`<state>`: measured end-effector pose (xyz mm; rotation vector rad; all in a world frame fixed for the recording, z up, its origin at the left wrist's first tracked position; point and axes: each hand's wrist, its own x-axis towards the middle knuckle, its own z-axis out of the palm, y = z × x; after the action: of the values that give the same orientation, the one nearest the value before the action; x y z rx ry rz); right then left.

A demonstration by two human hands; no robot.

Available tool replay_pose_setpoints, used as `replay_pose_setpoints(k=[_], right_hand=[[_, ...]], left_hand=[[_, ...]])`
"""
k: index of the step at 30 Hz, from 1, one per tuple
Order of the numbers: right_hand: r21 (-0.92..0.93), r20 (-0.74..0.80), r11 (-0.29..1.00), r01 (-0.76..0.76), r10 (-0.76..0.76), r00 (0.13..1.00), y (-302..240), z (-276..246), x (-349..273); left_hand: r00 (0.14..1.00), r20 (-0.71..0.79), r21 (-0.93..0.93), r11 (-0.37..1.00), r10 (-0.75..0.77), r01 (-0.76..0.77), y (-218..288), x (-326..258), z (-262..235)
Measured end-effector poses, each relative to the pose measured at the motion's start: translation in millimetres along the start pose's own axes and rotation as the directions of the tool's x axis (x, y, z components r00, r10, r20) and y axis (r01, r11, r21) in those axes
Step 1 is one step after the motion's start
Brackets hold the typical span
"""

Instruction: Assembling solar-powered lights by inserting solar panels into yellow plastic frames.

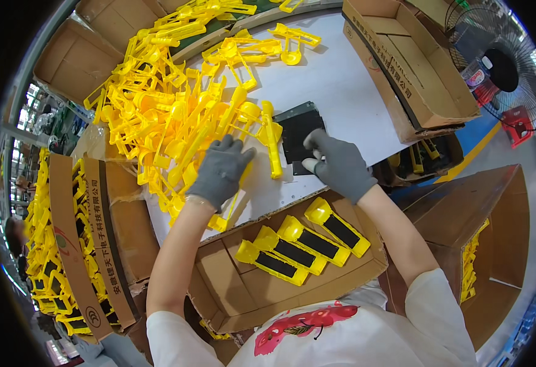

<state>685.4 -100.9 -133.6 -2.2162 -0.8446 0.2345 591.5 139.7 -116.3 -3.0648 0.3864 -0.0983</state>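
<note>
My left hand (220, 172), in a grey glove, rests over the right edge of a heap of yellow plastic parts (164, 122). Its fingertips touch parts of the heap and its thumb stands apart; a yellow frame shows beside and below the palm. My right hand (341, 164), also gloved, is over the lower right of a flat black sheet (301, 131). Thumb and forefinger are bent but apart, with the thumb at a small black strip (304, 169) along the sheet's lower edge. Between the hands lies a single long yellow part (271, 140).
An open carton (237, 306) at my front holds several yellow parts with black pads (274, 263). Another carton (75, 244) full of parts stands left. Cartons line the right side (414, 67), with a fan (501, 70) beyond. The white table (347, 92) runs between.
</note>
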Motion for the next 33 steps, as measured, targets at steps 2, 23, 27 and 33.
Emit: replay_pose_setpoints(k=[2, 23, 27, 33], right_hand=[[0.147, -0.025, 0.987, -0.064, 0.069, 0.997, -6, -13, -9], [0.682, 0.354, 0.558, -0.474, 0.315, 0.881, -46, -22, -109], [0.58, 0.161, 0.798, -0.165, 0.087, 0.983, -37, -7, -115], [0.316, 0.478, 0.916, -0.247, 0.071, 0.876, -52, -4, -116]], left_hand=[[0.997, -0.07, 0.012, 1.0, -0.026, 0.027, 0, -13, -30], [0.651, 0.46, -0.863, -0.477, -0.603, 0.168, 134, -143, -9], [0.671, 0.449, -0.88, -0.423, -0.59, 0.217, 140, -138, -8], [0.719, 0.483, -0.85, -0.464, -0.5, 0.248, 149, -121, -13]])
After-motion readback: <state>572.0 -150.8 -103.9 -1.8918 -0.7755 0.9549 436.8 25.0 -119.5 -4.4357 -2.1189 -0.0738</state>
